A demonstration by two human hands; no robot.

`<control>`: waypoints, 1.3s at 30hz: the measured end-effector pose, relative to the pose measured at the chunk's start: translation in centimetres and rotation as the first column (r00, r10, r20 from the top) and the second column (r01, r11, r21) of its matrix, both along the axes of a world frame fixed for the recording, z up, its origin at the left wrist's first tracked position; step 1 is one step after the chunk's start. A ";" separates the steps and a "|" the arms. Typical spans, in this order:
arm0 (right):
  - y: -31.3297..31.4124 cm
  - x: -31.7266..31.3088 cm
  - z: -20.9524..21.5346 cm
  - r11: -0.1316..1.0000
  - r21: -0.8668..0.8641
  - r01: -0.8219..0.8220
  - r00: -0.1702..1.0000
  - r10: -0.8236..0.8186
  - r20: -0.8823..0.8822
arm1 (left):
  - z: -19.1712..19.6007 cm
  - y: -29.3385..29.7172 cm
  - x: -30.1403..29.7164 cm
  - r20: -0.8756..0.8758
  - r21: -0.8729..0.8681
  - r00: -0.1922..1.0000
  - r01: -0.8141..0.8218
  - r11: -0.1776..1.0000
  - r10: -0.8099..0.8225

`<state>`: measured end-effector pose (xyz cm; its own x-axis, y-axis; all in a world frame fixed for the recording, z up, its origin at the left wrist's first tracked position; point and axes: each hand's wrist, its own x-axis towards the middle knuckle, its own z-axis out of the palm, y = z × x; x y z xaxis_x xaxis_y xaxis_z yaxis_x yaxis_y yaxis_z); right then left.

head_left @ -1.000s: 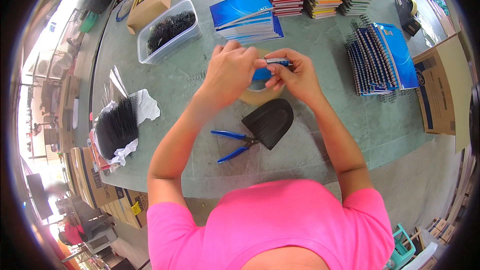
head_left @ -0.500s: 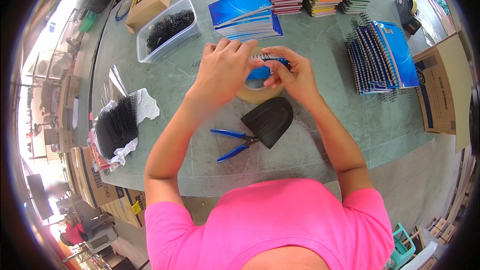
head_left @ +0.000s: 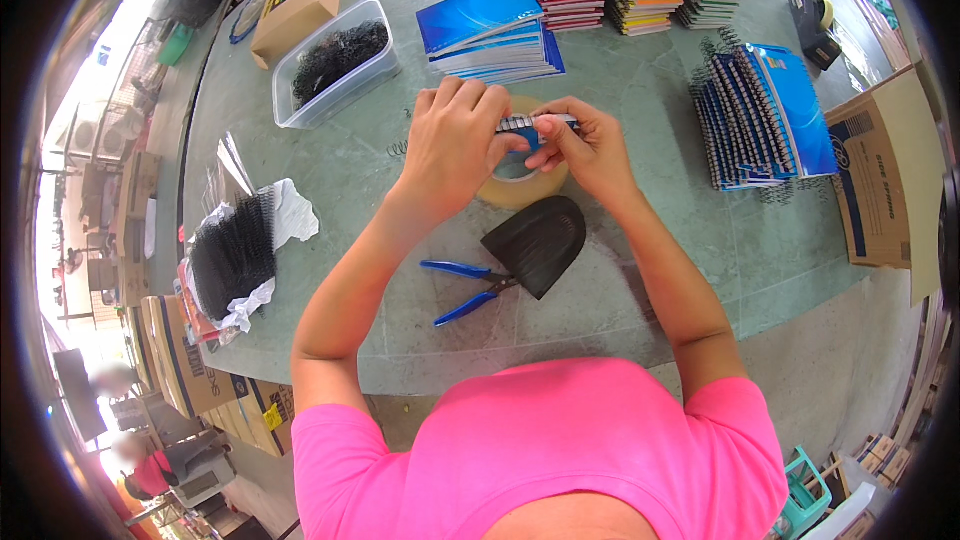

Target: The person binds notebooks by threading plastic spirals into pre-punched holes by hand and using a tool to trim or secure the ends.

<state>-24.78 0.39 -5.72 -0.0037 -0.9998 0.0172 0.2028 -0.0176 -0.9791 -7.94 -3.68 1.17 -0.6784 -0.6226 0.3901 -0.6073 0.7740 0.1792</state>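
The spiral-bound notebook (head_left: 533, 124) is small, seen edge-on, with a dark wire coil along its upper edge and a blue cover partly visible beneath the fingers. It is held in the air above the green table (head_left: 640, 190), directly over a roll of tan packing tape (head_left: 520, 183).

The left hand (head_left: 456, 140) is closed around the left end of the notebook, fingers curled over the top, knuckles up. The right hand (head_left: 590, 145) pinches the right end of the coil between thumb and fingertips. Both forearms rise from the lower edge and converge at the notebook; the wrists are bent inward.

Just nearer the person than the tape lies a black shovel-shaped piece (head_left: 540, 242), and blue-handled pliers (head_left: 466, 285) lie touching its left edge, handles spread.

Containers: a clear plastic tub (head_left: 335, 62) at upper left holds a heap of black wire coils. A white wrapper (head_left: 245, 255) at the left edge of the table lies open with a bundle of black coils on it. A brown cardboard box (head_left: 300, 2) stands beyond the tub; its contents cannot be seen. Another cardboard box (head_left: 880, 175) stands at the right.

A stack of blue notebooks (head_left: 490, 32) lies beyond the hands; a fanned row of bound notebooks (head_left: 765, 110) lies to the right.
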 end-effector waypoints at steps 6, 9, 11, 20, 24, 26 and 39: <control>0.3 0.4 1.2 0.995 -0.050 0.090 0.992 -0.085 0.094 | -0.3 -0.6 0.1 0.013 -0.011 0.999 0.033 0.999 -0.033; 0.3 -0.7 1.3 0.992 0.112 -0.060 0.998 0.056 0.040 | 0.3 0.0 -1.0 -0.008 -0.002 1.000 0.019 1.000 -0.019; 0.0 -0.7 1.0 0.994 0.034 -0.106 0.988 0.101 0.120 | 0.2 0.3 -0.9 -0.054 0.019 0.999 0.009 1.000 -0.008; 0.4 -1.1 0.2 0.998 0.048 -0.048 0.995 0.044 0.095 | -0.5 -0.4 -1.1 -0.063 0.044 0.996 0.068 0.997 -0.065; 0.7 -0.7 0.0 0.999 0.015 -0.033 0.997 0.032 0.068 | -0.9 -0.7 -0.9 -0.050 0.022 0.997 0.068 0.997 -0.067; 0.7 -0.8 -0.4 0.998 0.029 -0.049 0.997 0.047 0.055 | -0.7 -0.4 -1.4 -0.050 0.024 0.998 0.051 0.998 -0.050; 1.8 -1.4 0.2 0.993 -0.035 0.112 0.986 -0.115 -0.120 | -0.9 -0.6 -1.0 -0.106 0.112 0.987 0.129 0.985 -0.118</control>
<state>-26.20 2.20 -5.52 -0.1132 -0.9922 0.0523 0.0776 -0.0613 -0.9951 -8.91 -4.30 0.29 -0.7149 -0.5822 0.3874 -0.4833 0.8117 0.3280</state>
